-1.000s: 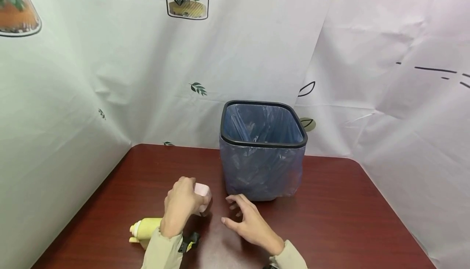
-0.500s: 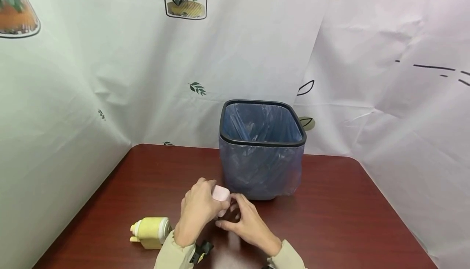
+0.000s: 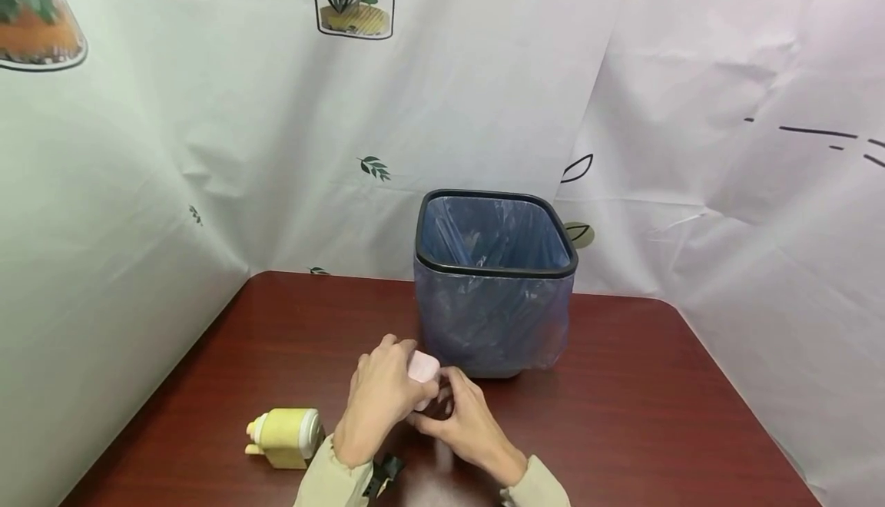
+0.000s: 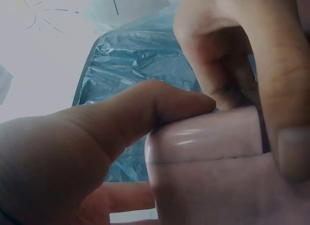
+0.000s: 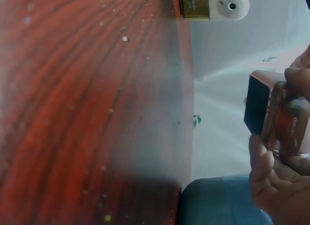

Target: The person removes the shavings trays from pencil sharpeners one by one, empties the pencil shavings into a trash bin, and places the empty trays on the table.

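Note:
A pink, box-shaped pencil sharpener point(image 3: 423, 369) is held up in front of the bin. My left hand point(image 3: 382, 386) grips its left side, and the thumb point(image 4: 145, 104) presses along its edge. From the right, thumb and fingertips of my right hand point(image 3: 473, 424) pinch its other end. In the right wrist view its dark base and a see-through brownish drawer point(image 5: 288, 126) with lettering show; fingers cover part of it. A yellow pencil sharpener point(image 3: 285, 436) lies on the table, left of both hands.
Behind the hands stands a bin point(image 3: 492, 323) with a black rim and a blue plastic liner. The dark red table point(image 3: 643, 399) ends at a white printed cloth point(image 3: 290, 146), which hangs behind and along the sides.
My left hand has carried the pink sharpener to the right, to my right hand, whose fingers now touch it. The yellow sharpener has come into fuller view.

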`<state>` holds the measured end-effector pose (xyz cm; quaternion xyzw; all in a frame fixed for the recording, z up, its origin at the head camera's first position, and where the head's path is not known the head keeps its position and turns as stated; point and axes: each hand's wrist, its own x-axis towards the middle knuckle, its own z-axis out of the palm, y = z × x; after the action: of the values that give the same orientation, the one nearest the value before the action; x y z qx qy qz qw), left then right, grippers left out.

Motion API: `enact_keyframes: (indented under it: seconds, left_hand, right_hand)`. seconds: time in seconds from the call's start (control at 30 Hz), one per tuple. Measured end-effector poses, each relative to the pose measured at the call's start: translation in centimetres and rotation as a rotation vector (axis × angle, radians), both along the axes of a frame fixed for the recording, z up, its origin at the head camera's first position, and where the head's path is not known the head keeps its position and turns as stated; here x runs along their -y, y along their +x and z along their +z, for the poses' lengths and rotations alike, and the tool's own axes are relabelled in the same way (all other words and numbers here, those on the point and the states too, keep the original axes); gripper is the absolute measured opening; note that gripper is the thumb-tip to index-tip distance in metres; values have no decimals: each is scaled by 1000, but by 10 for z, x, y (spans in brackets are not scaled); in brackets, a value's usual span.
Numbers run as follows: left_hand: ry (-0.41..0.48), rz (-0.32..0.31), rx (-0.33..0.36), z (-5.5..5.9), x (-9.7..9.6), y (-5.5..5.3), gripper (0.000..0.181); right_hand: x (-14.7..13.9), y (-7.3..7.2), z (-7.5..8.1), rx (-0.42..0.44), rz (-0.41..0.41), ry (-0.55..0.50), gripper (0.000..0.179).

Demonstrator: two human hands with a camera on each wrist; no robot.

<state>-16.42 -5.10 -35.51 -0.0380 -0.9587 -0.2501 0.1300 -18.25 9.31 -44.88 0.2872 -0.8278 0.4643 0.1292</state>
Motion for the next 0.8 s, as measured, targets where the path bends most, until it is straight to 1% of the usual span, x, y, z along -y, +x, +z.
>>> enact_keyframes:
  seconds: [0.07, 0.13, 0.23, 0.33, 0.43, 0.63, 0.8]
  left_hand:
    - [-10, 5, 1, -1, -1, -1, 54]
    - [-9, 24, 4, -2, -1, -2, 54]
    - [-1, 56, 29, -3, -3, -2, 54]
    - [1, 70, 41, -5, -3, -3, 54]
    - [-3, 73, 47, -6, -2, -4, 53]
    - [6, 51, 55, -7, -2, -4, 53]
    - [13, 48, 56, -10, -4, -5, 50]
  right_hand:
    - [0, 0, 0, 14, -3, -4, 46]
    - [0, 1, 0, 38, 8, -18, 44]
    - [1, 1, -1, 70, 28, -27, 42]
    - [1, 1, -2, 78, 29, -26, 42]
    - [0, 0, -2, 57, 26, -11, 42]
    - [-2, -2, -4, 0, 25, 29, 41]
    - [-4, -2, -3, -5, 14, 42, 42]
